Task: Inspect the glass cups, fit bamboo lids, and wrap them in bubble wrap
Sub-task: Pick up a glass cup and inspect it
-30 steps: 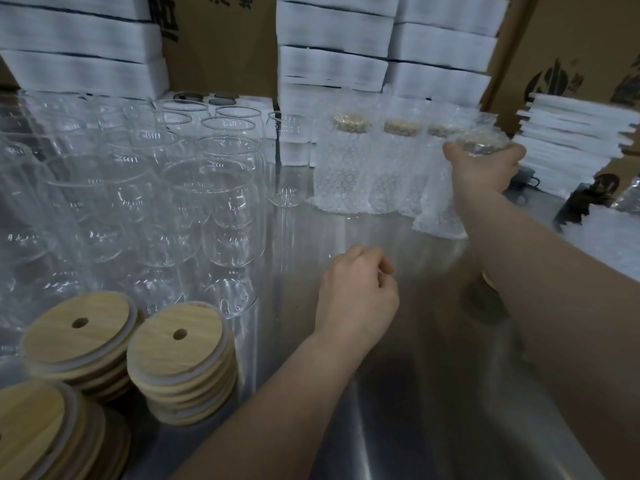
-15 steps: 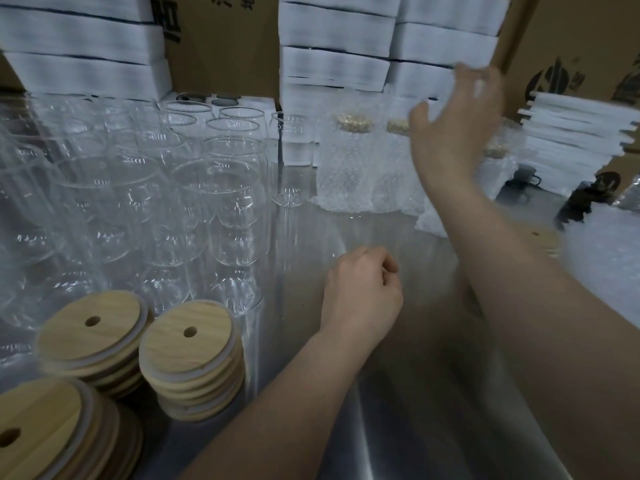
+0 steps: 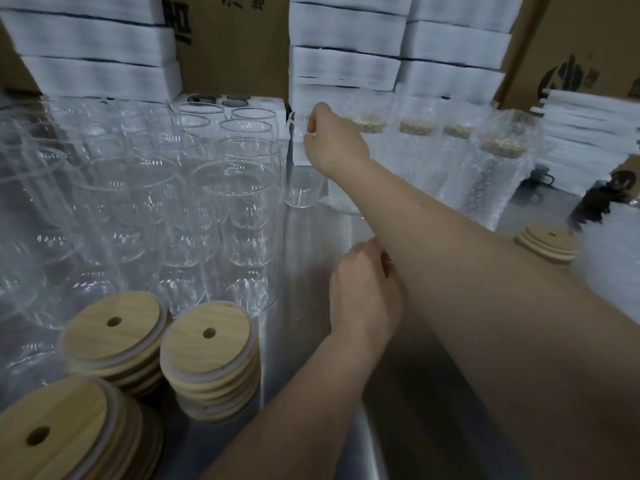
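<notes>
My right hand (image 3: 332, 140) reached across to the far middle of the counter (image 3: 311, 427), its fingers curled over the rim of a lone glass cup (image 3: 303, 188) and pinching it. That cup stood upright just right of the crowd of bare glass cups (image 3: 242, 209), which filled the left half of the counter in rows. My right forearm crossed over my left hand (image 3: 363, 292), which rested nearer me on the steel with its fingers curled in. Its fingertips were hidden behind the forearm, so I could not tell whether it held anything.

Right of the lone cup, along the far edge, stood a row of wrapped cups (image 3: 498, 174), each in bubble wrap with a lid showing through at the top. At the near left sat three stacks of bamboo lids (image 3: 207, 348), each top lid with a small hole in it. A shorter lid stack (image 3: 547, 242) lay at the right, near a black object too blurred to make out. Behind everything rose white stacks (image 3: 346, 64) and brown cardboard boxes (image 3: 232, 46)
</notes>
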`<state>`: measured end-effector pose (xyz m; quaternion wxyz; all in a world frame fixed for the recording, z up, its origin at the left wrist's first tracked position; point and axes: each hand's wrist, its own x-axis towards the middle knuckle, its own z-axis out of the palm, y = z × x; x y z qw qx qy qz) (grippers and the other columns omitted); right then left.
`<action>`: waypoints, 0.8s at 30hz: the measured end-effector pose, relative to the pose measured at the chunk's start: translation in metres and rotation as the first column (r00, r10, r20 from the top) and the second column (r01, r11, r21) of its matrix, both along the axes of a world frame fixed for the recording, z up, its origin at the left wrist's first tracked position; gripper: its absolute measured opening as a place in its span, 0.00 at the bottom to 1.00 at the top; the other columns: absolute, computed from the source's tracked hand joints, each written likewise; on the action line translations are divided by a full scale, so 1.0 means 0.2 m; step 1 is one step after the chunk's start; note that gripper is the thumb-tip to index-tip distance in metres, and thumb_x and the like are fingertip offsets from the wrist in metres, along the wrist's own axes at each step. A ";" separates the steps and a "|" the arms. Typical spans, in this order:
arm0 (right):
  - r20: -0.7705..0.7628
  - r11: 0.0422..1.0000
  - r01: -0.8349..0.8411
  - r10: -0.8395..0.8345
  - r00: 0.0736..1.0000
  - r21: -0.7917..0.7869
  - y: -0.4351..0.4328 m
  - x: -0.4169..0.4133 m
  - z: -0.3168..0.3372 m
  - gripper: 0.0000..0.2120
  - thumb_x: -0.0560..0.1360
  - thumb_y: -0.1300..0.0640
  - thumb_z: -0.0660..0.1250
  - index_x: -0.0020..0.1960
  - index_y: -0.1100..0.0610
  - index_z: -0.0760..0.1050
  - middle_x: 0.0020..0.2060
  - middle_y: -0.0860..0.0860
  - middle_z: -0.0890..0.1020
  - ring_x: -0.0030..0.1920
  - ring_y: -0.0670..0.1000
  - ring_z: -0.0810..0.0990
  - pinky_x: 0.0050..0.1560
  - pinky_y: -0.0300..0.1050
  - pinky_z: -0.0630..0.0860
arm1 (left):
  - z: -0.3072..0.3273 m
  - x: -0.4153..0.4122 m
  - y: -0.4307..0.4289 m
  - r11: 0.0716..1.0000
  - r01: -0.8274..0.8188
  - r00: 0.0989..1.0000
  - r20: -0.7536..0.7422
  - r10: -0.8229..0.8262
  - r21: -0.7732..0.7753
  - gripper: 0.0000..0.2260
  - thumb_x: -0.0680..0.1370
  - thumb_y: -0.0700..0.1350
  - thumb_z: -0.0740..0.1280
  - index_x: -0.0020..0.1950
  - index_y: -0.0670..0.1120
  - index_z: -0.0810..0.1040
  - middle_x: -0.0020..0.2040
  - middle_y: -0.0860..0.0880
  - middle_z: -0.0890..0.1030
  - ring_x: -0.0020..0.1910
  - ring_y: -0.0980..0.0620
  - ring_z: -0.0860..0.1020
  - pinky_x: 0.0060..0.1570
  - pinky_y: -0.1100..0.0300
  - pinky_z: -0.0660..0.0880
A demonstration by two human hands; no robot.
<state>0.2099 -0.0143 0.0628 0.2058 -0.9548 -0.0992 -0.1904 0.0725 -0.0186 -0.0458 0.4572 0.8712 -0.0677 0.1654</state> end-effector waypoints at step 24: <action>0.338 0.810 -0.257 0.077 0.938 0.527 -0.38 -0.75 -0.03 0.05 0.74 0.61 0.70 0.43 0.51 0.81 0.30 0.45 0.77 0.36 0.45 0.77 0.44 0.40 0.76 | 0.01 0.00 0.02 0.821 -0.159 0.965 0.089 0.247 -0.549 0.40 0.67 0.53 0.79 0.73 0.51 0.63 0.66 0.49 0.71 0.67 0.51 0.70 0.68 0.49 0.68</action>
